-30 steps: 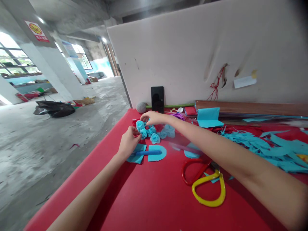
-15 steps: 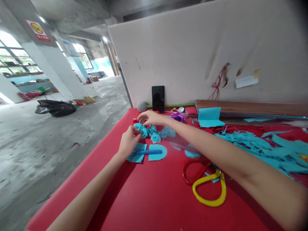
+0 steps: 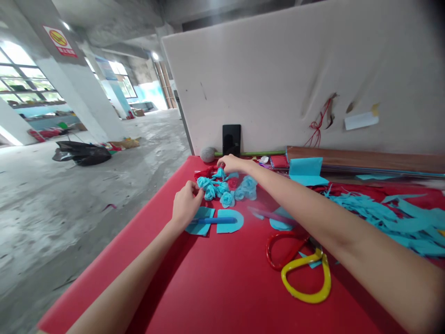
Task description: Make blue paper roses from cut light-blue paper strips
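While the left hand (image 3: 187, 202) touches blue roses (image 3: 209, 192), grip unclear, the right hand (image 3: 221, 164) has moved rightward, pinching one.

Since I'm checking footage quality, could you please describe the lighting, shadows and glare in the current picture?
Head view: the windows are washed out in places; a dark shadow lies on the red table beside the left forearm; small highlights glint on the scissors; the top right corner darkens.
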A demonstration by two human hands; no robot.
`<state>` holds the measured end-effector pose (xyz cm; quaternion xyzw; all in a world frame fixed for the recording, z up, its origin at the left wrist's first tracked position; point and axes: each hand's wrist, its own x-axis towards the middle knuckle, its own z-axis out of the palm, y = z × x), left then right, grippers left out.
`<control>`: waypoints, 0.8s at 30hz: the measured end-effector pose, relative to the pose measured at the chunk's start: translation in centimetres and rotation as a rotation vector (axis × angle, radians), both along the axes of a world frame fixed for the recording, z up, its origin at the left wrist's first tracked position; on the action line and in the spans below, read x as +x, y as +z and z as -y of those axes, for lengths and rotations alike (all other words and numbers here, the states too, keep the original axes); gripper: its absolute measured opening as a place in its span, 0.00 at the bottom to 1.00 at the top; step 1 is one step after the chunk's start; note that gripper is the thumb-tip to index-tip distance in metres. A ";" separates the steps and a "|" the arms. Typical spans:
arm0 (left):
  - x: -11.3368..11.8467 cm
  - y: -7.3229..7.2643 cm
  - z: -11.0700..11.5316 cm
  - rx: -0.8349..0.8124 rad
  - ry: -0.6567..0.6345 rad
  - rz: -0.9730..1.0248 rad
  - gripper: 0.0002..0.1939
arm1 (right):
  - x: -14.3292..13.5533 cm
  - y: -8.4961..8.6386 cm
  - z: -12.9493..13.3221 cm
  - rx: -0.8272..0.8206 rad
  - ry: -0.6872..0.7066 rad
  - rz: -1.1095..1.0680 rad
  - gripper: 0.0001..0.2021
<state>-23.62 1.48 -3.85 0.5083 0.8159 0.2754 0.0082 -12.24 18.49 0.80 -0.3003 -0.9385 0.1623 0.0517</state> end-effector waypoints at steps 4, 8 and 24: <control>-0.1 -0.3 -0.1 0.004 -0.007 0.002 0.14 | -0.1 0.2 0.2 0.032 0.044 0.043 0.15; -0.3 -0.3 -0.2 0.009 -0.004 0.012 0.14 | -0.2 0.1 0.1 0.069 0.107 0.026 0.15; -1.1 -1.5 -0.9 0.204 0.067 -0.001 0.16 | 1.0 3.1 1.3 -0.047 0.134 -0.064 0.15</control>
